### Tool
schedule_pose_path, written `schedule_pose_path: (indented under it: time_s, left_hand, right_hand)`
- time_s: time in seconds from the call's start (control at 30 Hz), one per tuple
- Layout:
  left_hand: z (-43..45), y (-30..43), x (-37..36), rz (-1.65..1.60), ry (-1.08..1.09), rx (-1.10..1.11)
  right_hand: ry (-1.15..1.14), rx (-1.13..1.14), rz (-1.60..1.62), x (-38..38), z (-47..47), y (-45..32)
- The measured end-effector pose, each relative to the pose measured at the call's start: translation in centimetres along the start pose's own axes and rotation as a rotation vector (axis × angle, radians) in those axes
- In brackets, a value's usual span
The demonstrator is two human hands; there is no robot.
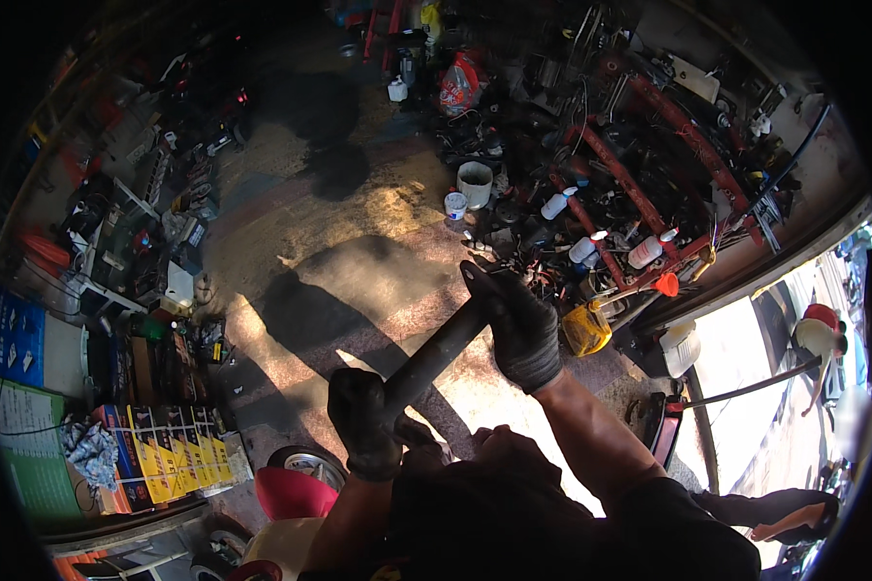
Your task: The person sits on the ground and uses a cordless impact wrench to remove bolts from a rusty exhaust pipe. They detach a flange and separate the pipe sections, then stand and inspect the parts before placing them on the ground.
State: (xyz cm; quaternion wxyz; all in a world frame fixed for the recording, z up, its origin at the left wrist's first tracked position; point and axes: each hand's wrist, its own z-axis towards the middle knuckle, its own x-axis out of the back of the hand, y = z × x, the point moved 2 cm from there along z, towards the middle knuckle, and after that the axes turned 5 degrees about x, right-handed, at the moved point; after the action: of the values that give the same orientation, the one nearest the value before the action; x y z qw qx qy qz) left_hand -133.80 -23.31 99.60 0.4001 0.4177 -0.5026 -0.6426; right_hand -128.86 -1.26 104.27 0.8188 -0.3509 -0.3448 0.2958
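Note:
Both my hands wear black gloves and grip a dark tubular part (439, 352), held aslant in front of my body. My left hand (364, 425) is closed around its near lower end. Farther up and to the right, my right hand (522, 327) wraps the other end, where a flat lug with a small hole (469, 273) sticks out past the fingers. The tube is held above the sunlit, stained floor (378, 283). What it belongs to cannot be told from this view.
Right of the floor stands a red steel rack (618, 171) amid jumbled parts, with spray bottles (647, 251) and a yellow jug (586, 330). A whitish bucket (474, 185) stands farther off. Strapped boxes (171, 454) and a red-fendered vehicle (294, 494) lie left; a person (817, 341) is outside.

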Motion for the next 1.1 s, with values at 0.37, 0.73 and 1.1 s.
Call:
schedule_pose_path:
  time_s: [0.37,0.73,1.1]
  left_hand:
    - [2.5,-0.4,-2.3,-0.324,-0.056,0.211]
    - [4.2,-0.8,-9.6,-0.037,-0.098,0.222]
    - [7.8,-7.0,-16.1,-0.111,-0.685,0.614]
  right_hand:
    - [0.066,-0.025,-0.015,0.8,0.7,3.1]
    - [0.252,-0.058,0.129,7.1,-1.0,7.7]
    - [0.572,-0.472,-0.126,13.9,-12.4,9.3]
